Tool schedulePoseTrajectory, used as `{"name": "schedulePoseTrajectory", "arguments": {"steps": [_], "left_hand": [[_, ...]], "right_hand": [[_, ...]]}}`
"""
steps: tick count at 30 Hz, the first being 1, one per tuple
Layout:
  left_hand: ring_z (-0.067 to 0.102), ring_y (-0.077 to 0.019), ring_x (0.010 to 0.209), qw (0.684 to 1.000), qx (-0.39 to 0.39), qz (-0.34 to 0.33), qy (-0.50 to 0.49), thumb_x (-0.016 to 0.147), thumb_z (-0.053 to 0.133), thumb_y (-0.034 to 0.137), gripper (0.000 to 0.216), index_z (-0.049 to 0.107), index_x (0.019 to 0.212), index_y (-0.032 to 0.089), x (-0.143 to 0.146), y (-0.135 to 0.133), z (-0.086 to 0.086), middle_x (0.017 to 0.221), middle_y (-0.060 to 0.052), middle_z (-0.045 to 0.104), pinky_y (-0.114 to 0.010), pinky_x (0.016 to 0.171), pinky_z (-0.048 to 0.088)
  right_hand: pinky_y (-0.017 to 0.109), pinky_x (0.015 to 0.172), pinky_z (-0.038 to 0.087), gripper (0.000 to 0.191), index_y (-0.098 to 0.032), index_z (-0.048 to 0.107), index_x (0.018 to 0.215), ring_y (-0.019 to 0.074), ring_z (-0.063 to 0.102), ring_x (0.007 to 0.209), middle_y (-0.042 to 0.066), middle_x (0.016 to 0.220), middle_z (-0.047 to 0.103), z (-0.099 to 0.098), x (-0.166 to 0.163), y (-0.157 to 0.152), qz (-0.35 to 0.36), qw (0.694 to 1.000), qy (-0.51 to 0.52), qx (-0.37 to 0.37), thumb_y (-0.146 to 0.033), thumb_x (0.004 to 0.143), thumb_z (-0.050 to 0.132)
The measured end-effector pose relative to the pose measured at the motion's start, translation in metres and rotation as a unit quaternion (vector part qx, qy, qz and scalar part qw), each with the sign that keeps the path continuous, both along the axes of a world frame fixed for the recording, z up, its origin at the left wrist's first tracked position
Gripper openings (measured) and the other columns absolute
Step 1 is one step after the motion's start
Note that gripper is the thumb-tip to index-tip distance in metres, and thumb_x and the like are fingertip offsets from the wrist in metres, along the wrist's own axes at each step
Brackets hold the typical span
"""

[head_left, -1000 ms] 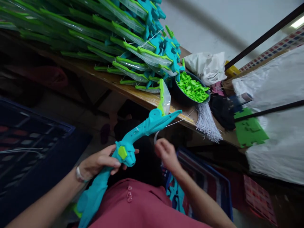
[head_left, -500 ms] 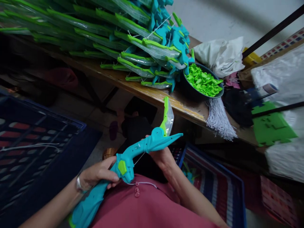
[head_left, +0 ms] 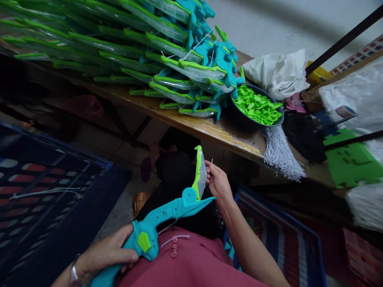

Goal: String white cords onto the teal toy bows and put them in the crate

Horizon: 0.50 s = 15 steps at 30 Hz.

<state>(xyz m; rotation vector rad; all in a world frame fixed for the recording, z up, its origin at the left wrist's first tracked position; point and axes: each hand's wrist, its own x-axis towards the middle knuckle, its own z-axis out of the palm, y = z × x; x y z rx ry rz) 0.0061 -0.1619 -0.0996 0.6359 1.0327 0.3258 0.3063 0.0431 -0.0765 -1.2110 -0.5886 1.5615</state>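
Note:
My left hand (head_left: 109, 251) is wrapped round the grip area of a teal plastic toy bow (head_left: 164, 211), beside its green hexagonal patch (head_left: 144, 241). The bow slants up to the right across my lap. From its far end a green arm with a clear panel (head_left: 202, 176) stands nearly upright. Close to that panel, my right hand (head_left: 220, 183) pinches a thin white string (head_left: 212, 161), whose end pokes up above the fingers. A stretch of string also runs under the bow's body. The bow's lower end is cut off by the frame.
Many similar teal and green bows (head_left: 185, 67) are stacked on a wooden bench (head_left: 167, 115). A dark bowl (head_left: 236, 115) of green pieces stands beside them, with a bundle of white strings (head_left: 283, 153) hanging off the edge. Blue crates (head_left: 318, 243) flank my lap.
My right hand has come out from behind the bow and moved up to the right, now pinching the string beside the green arm. The bow and left hand have shifted down and left.

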Motion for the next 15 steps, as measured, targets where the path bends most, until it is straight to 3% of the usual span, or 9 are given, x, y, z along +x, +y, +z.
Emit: {"name": "schedulePoseTrajectory", "arguments": {"steps": [7,10,15], "left_hand": [[0.057,-0.0171,0.061,0.998,0.008,-0.017,0.066,0.066,0.077,0.068,0.064,0.054,0.104,0.021,-0.007,-0.014,0.000,0.073,0.000,0.065,-0.027,0.055,0.043],[0.063,-0.0208,0.069,0.993,0.019,-0.020,0.113,0.071,0.074,0.065,0.059,0.057,0.107,0.021,-0.008,-0.017,0.010,0.079,-0.002,0.067,-0.030,0.061,0.048],[0.067,-0.0242,0.075,0.982,0.008,0.009,0.191,0.075,0.070,0.055,0.047,0.066,0.106,0.020,-0.010,-0.025,0.033,0.082,-0.003,0.070,-0.033,0.069,0.056]], "right_hand": [[0.021,0.049,0.038,0.041,-0.011,0.076,0.099,0.0084,0.048,0.057,-0.002,0.061,0.056,0.004,-0.005,-0.006,0.067,0.996,-0.057,0.005,-0.029,0.063,0.082],[0.023,0.048,0.039,0.043,-0.010,0.077,0.093,0.0097,0.050,0.054,0.001,0.063,0.061,0.007,-0.002,-0.006,0.104,0.990,-0.095,0.014,-0.036,0.060,0.086],[0.022,0.043,0.026,0.033,-0.014,0.075,0.078,0.0091,0.043,0.049,0.002,0.060,0.061,0.027,0.008,0.012,0.107,0.973,-0.193,0.075,-0.040,0.061,0.085]]}}
